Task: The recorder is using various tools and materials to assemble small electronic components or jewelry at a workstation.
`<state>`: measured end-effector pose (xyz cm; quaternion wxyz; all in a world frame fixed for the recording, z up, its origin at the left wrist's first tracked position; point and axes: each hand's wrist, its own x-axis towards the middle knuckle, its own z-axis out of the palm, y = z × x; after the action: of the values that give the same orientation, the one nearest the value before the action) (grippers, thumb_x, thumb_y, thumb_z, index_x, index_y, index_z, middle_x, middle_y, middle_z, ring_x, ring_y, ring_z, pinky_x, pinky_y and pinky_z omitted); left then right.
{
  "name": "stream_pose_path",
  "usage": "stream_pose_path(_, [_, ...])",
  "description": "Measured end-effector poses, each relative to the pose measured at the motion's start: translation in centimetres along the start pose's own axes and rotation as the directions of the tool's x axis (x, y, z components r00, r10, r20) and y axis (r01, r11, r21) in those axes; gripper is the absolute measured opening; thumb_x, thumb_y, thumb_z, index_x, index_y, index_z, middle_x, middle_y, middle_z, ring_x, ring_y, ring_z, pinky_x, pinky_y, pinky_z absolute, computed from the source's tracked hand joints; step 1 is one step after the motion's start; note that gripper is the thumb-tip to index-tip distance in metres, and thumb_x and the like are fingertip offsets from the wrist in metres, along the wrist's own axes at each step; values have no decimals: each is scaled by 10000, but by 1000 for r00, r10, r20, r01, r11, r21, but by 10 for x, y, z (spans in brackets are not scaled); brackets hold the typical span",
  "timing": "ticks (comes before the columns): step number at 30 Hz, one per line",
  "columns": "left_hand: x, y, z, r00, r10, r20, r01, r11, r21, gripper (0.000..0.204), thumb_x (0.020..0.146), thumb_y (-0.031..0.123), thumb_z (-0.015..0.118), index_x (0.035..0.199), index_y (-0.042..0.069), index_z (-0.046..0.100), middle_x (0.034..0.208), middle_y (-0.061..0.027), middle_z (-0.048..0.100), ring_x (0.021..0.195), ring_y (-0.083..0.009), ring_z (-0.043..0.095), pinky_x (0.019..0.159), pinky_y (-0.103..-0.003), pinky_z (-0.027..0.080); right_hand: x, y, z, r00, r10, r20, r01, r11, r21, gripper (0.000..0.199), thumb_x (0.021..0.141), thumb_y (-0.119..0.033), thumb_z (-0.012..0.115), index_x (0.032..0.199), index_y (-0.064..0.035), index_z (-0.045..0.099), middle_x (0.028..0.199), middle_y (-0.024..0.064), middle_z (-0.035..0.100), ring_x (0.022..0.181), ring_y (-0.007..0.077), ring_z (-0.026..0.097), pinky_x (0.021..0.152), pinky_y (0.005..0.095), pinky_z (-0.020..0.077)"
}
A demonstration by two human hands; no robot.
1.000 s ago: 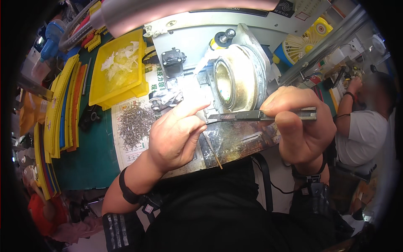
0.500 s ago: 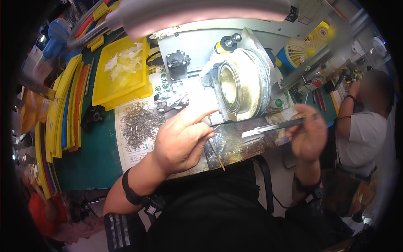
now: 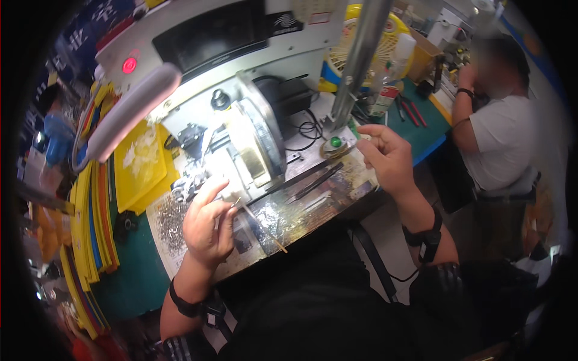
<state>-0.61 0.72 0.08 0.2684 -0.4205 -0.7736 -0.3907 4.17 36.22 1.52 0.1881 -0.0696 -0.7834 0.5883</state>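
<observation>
My left hand [image 3: 206,227] is above the front of the bench, thumb and fingers pinched, index finger raised. What they hold is too small to make out. Beside its fingertips a thin stick [image 3: 265,226] with a pale brown end slants toward the bench edge. My right hand [image 3: 390,157] is raised at the right, its thumb and fingertips together; I cannot make out what is between them. Below it stands a small container with a green knob [image 3: 335,142]. Dark tweezers [image 3: 319,182] lie on the stained bench board. A round wheel-like machine part [image 3: 257,141] stands behind, between my hands.
A yellow bin [image 3: 141,189] with white scraps and a heap of small metal pieces [image 3: 170,225] are at the left. A lamp [image 3: 135,111] hangs over them. Yellow strips [image 3: 90,225] line the far left. A yellow fan [image 3: 367,51] and a person [image 3: 497,129] are to the right.
My right hand has let go of the tweezers, which now lie on the board, and is near the green-knobbed container. The view has swung, so more of the right side shows.
</observation>
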Motion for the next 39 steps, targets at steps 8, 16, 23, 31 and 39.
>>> stream_pose_path(8, [20,7,-10,976,-212,45,214,976,-47,53,895,15,690,869,0,647,911,-145,718,826,-280,702,766,-335,541,57,-47,27,525,-602,602,850,395,-347,150,872,-76,719,1017,-37,709,841,98,716,778,279,692,708,371,530])
stream_pose_path(16, [12,34,-12,980,-149,128,169,972,-164,70,875,13,687,913,-15,636,838,-129,661,747,-285,655,689,-335,513,44,-66,11,710,-561,425,653,751,-98,105,861,-135,729,850,-37,693,815,83,685,760,271,662,716,359,508])
stream_pose_path(23, [46,84,56,939,-161,305,207,970,-125,462,853,19,738,1300,-6,622,1172,-206,695,1076,-325,693,912,-376,530,1,-51,18,416,-646,640,892,428,-147,134,779,-130,756,825,-78,641,802,70,599,810,307,588,793,414,449])
stream_pose_path(31, [29,60,75,782,-362,508,595,675,-436,135,944,110,688,1010,20,764,888,-96,766,793,-159,722,746,-295,542,10,-32,11,390,-743,544,899,434,-53,127,782,-161,751,841,-83,670,833,73,648,845,302,624,832,433,474])
stream_pose_path(39, [5,45,57,851,-260,456,487,66,-871,93,984,72,633,942,-5,664,898,-176,726,1030,-322,703,1023,-465,481,37,-76,-16,696,-393,601,644,712,-280,244,782,-27,705,1025,-19,680,796,96,677,740,311,673,699,391,533])
